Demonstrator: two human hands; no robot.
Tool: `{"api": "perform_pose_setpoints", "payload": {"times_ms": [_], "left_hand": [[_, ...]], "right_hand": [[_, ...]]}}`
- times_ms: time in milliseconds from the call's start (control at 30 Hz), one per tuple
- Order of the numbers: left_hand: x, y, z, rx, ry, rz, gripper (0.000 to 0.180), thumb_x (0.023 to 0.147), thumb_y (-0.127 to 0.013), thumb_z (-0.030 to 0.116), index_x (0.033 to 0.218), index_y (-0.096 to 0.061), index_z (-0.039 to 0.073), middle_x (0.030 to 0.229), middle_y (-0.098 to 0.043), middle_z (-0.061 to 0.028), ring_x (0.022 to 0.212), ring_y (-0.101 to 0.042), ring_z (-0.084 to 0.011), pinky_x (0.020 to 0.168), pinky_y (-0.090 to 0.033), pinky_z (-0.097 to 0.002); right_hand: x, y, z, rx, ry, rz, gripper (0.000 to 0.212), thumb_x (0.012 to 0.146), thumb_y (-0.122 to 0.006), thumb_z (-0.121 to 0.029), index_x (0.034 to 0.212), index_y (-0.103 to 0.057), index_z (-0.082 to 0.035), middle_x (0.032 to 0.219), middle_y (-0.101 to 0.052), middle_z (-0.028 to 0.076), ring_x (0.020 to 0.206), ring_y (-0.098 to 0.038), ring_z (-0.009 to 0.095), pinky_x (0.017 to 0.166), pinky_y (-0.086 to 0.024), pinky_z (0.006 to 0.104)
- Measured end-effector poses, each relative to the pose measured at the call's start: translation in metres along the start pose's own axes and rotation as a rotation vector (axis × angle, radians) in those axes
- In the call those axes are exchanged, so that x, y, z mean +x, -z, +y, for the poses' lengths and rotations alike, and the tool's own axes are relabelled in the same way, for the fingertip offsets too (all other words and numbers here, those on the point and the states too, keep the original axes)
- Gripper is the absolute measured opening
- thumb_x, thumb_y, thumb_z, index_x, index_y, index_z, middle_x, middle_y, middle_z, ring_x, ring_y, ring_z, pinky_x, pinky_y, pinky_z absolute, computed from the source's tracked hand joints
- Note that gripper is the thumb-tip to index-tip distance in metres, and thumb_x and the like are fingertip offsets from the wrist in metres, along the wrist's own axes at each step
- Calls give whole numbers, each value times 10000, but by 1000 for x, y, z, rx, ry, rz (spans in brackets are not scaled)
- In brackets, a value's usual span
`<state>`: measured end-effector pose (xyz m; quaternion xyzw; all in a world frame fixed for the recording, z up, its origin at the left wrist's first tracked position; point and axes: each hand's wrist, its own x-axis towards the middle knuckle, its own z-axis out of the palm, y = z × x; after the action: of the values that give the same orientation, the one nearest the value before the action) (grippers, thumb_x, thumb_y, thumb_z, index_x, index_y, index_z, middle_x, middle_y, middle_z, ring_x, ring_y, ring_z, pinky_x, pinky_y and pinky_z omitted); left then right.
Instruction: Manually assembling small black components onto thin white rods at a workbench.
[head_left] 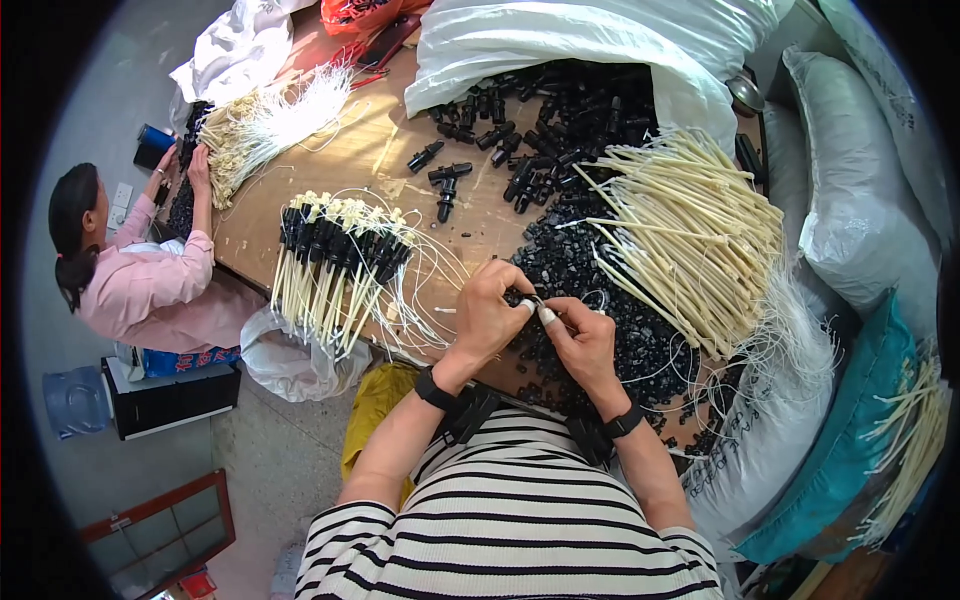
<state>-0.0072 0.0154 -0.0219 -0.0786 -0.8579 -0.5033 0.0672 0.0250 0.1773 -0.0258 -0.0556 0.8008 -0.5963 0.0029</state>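
Note:
Just over the table's near edge my two hands meet, fingertips almost touching. My left hand (492,308) is closed in a pinch on a small black part (534,298), most of it hidden by the fingers. From the other side my right hand (582,340) pinches at the same part, with thumb and forefinger together. Pale coverings wrap the thumb tips. Beneath and beyond the hands spreads a heap of small black pieces (555,250). Cream-coloured tubes with white strings (690,250) lie bundled right of my hands. To the left stands a row of cream tubes fitted with black connectors (335,245).
Black plastic connectors (500,135) spill from a white sack (560,40) at the far side of the table (350,160). Stuffed sacks (860,180) crowd the right side. A co-worker in pink (160,285) handles more cream pieces (235,145) at the left.

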Motion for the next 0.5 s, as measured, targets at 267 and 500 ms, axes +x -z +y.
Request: {"api": "perform_pose_setpoints", "payload": {"times_ms": [267, 500], "left_hand": [[4, 13, 10, -92, -215, -400, 464, 668, -665, 25, 1130, -631, 58, 1025, -658, -138, 922, -643, -311, 792, -519, -364], [8, 20, 6, -122, 170, -607, 347, 725, -625, 91, 1067, -658, 49, 814, -675, -139, 739, -651, -304, 689, -520, -358]], "right_hand": [[3, 24, 1, 1001, -375, -131, 160, 890, -637, -46, 1040, -650, 9, 643, -518, -81, 514, -356, -12, 475, -249, 167], [-1, 27, -9, 81, -50, -82, 212, 892, -634, -79, 1096, -673, -39, 620, -503, -70, 468, -407, 46, 443, -320, 206]]}}
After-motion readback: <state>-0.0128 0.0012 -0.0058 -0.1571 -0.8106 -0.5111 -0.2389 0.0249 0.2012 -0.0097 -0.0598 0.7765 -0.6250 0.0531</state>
